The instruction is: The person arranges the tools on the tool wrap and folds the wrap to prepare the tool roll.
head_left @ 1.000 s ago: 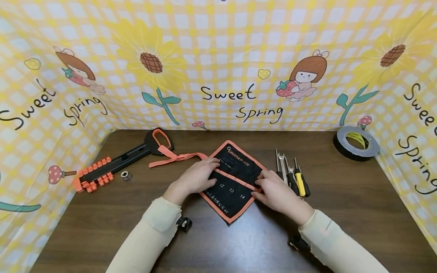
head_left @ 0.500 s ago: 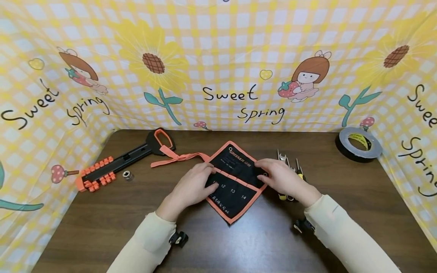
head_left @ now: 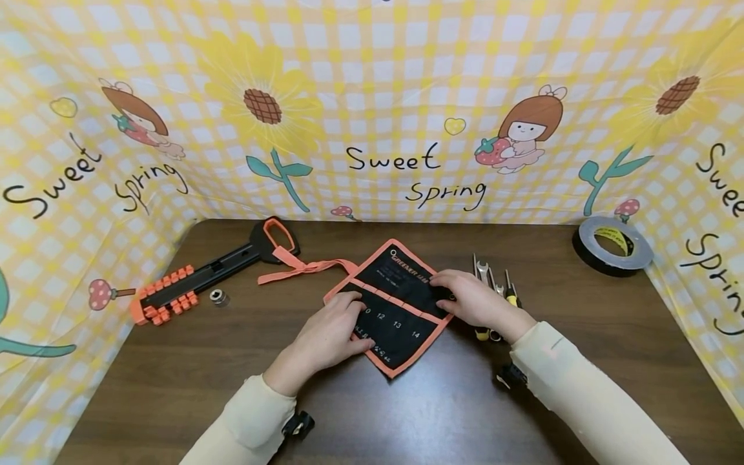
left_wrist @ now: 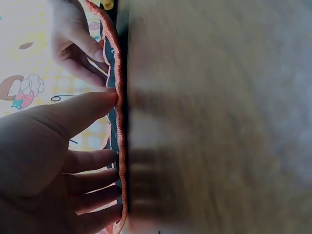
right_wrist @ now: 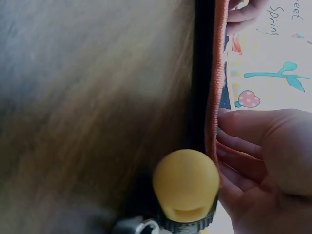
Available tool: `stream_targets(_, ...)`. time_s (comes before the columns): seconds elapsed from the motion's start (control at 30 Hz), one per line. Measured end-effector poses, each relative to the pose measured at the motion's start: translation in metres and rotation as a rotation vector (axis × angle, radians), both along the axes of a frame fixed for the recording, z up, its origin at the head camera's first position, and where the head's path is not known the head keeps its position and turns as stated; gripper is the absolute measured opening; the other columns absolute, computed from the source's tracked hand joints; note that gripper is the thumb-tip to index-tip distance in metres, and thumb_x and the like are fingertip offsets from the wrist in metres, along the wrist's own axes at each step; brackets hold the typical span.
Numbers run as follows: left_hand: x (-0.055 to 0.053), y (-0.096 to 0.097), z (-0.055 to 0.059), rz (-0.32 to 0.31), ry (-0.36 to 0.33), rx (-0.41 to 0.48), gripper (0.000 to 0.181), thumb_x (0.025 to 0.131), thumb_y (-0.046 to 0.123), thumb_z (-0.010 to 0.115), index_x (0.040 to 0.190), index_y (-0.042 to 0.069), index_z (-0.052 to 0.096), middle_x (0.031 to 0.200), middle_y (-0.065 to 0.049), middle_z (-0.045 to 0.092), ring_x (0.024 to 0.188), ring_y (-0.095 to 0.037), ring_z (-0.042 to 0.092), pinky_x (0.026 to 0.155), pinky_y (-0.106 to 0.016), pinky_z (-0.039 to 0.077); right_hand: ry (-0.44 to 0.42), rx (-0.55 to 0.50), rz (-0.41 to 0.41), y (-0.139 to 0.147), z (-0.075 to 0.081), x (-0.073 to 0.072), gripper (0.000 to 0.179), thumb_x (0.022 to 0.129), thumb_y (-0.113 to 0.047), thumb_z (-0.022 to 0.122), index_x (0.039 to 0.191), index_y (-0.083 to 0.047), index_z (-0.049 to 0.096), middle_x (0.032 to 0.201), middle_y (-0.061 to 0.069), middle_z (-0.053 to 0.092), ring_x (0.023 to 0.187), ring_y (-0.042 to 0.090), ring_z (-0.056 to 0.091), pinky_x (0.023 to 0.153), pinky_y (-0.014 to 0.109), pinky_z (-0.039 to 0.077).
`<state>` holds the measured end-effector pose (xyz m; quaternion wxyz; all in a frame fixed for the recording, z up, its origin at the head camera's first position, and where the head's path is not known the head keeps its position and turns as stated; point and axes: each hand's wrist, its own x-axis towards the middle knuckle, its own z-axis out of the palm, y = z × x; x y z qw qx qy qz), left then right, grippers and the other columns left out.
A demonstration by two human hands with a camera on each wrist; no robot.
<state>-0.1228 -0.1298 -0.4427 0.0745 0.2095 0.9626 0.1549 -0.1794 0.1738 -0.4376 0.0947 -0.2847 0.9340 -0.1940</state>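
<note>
Near the front edge, two pale sleeves (head_left: 250, 413) are seen, and a small black camera (head_left: 299, 425) is worn at each wrist. Beyond them, the left hand (head_left: 325, 332) is rested on the left part of a black pouch (head_left: 401, 313); its fingers (left_wrist: 92, 184) are relaxed and nearly straight, and nothing is grasped by them. The pouch's orange border is touched by the left thumb. The pouch's right corner is touched by the right hand (head_left: 479, 298), whose fingers are loosely bent and released, laid against it. The pouch itself is laid flat on the brown table (head_left: 442, 413), turned cornerwise, with its numbered pockets exposed. Just beside it, wrenches (head_left: 482, 271) and screwdrivers (head_left: 511, 298) are laid in a cluster, partly hidden by the right hand and wrist. Well to the left, a metal socket (head_left: 218, 298) is placed beside a long black rack (head_left: 200, 276) fitted with orange clips. An orange ribbon (head_left: 316, 265) is stretched from the pouch towards the rack's handle. At the far right, a tape roll (head_left: 639, 252) is set down. Behind everything, a yellow checked cloth (head_left: 389, 97) is hung, printed with flowers and "Sweet Spring".
</note>
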Motion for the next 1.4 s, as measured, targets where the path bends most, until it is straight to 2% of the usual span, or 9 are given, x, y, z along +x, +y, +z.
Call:
stream_targets(0.17,-0.003,0.0,0.001,-0.01,-0.002,-0.015,0.067,0.091,0.04,0.088,0.139,-0.001,0.067,0.157,-0.02,0.055,0.147,-0.036,0.052,0.117,-0.053,0.052,0.015,0.016,0.021,0.001,-0.003,0.001,0.038,0.101,-0.006,0.074,0.136,0.007,0.068,0.149,0.023,0.062,0.14,0.044,0.056,0.117,0.058,0.048)
stream_targets(0.43,-0.01,-0.004,0.002,-0.037,-0.015,-0.026,0.066,0.091,0.038,0.088,0.141,0.0,0.066,0.157,-0.02,0.055,0.148,-0.036,0.051,0.12,-0.053,0.048,0.072,0.012,0.034,0.0,-0.006,0.006,0.033,0.098,-0.007,0.078,0.128,0.007,0.073,0.14,0.021,0.065,0.128,0.039,0.06,0.108,0.054,0.054)
stream_targets(0.63,-0.017,-0.01,0.002,-0.074,-0.053,0.006,0.064,0.095,0.033,0.085,0.144,-0.001,0.063,0.161,-0.022,0.05,0.152,-0.039,0.047,0.122,-0.056,0.046,0.1,0.032,0.021,-0.001,-0.007,0.012,0.034,0.097,-0.012,0.081,0.125,0.005,0.076,0.132,0.016,0.068,0.119,0.034,0.062,0.103,0.05,0.056)
stream_targets(0.67,-0.02,-0.015,-0.004,-0.099,-0.039,0.02,0.064,0.096,0.036,0.083,0.144,-0.001,0.062,0.162,-0.022,0.049,0.152,-0.038,0.046,0.122,-0.054,0.046,0.102,0.031,0.018,-0.001,-0.006,0.014,0.034,0.097,-0.012,0.081,0.125,0.005,0.076,0.131,0.016,0.068,0.118,0.034,0.062,0.102,0.05,0.056)
stream_targets(0.87,-0.033,-0.019,-0.003,-0.144,-0.105,0.04,0.062,0.099,0.032,0.08,0.148,0.0,0.059,0.166,-0.021,0.044,0.156,-0.039,0.04,0.126,-0.054,0.041,0.141,0.021,-0.002,-0.001,-0.007,0.02,0.033,0.094,-0.014,0.084,0.12,0.005,0.078,0.121,0.014,0.069,0.109,0.031,0.062,0.095,0.048,0.056)
stream_targets(0.9,-0.033,-0.017,0.003,-0.132,-0.137,0.036,0.062,0.098,0.027,0.081,0.149,-0.001,0.059,0.167,-0.021,0.043,0.157,-0.039,0.039,0.127,-0.055,0.04,0.154,0.023,-0.005,-0.001,-0.008,0.021,0.032,0.094,-0.014,0.084,0.119,0.005,0.078,0.12,0.013,0.069,0.107,0.03,0.062,0.094,0.047,0.056)
stream_targets(0.93,-0.034,-0.018,0.002,-0.136,-0.148,0.043,0.062,0.098,0.027,0.081,0.15,0.0,0.058,0.168,-0.02,0.042,0.158,-0.039,0.038,0.128,-0.055,0.039,0.167,0.024,-0.008,-0.001,-0.008,0.022,0.032,0.093,-0.015,0.085,0.118,0.004,0.079,0.119,0.013,0.07,0.106,0.03,0.062,0.093,0.047,0.056)
stream_targets(1.17,-0.052,-0.03,-0.018,-0.202,-0.162,0.139,0.061,0.099,0.025,0.079,0.151,0.001,0.058,0.169,-0.019,0.039,0.158,-0.038,0.034,0.125,-0.057,0.04,0.195,0.035,-0.035,-0.002,-0.01,0.03,0.03,0.092,-0.017,0.087,0.113,0.003,0.08,0.113,0.011,0.071,0.102,0.027,0.064,0.09,0.045,0.057)
stream_targets(1.4,-0.07,-0.036,-0.032,-0.242,-0.208,0.166,0.061,0.1,0.023,0.077,0.155,0.005,0.055,0.174,-0.014,0.033,0.16,-0.039,0.032,0.126,-0.061,0.038,0.202,0.041,-0.071,-0.004,-0.012,0.039,0.03,0.092,-0.018,0.087,0.113,0.001,0.081,0.111,0.008,0.071,0.1,0.025,0.063,0.085,0.043,0.057)
